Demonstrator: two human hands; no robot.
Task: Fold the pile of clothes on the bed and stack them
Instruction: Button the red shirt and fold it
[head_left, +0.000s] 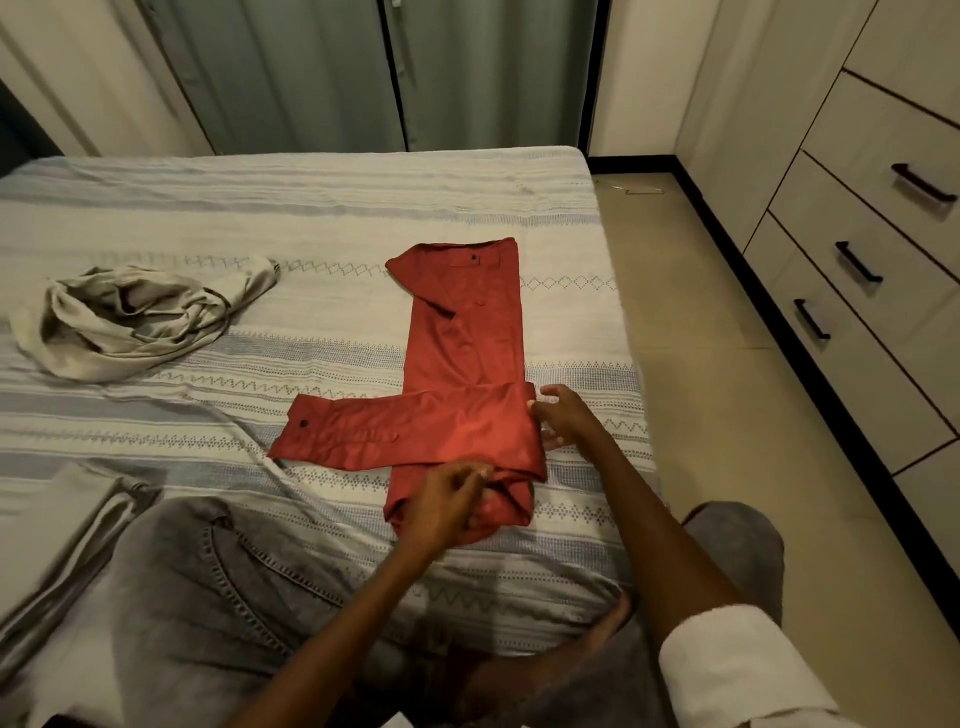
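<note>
A red shirt (467, 338) lies on the striped bedspread (311, 208), folded into a long strip with one sleeve (374, 434) laid crosswise to the left. My left hand (447, 501) pinches the shirt's near end, fingers curled into the cloth. My right hand (563, 415) touches the right edge of the crossed sleeve with fingers spread and fairly straight. A crumpled beige garment (135, 317) sits unfolded at the left of the bed. Folded pale cloth (67, 525) lies at the near left.
My knees in grey jeans (218, 587) rest on the bed in front of me. To the right are tiled floor (727, 374) and a drawer unit (872, 249) with dark handles. Green curtains (389, 73) hang behind the bed.
</note>
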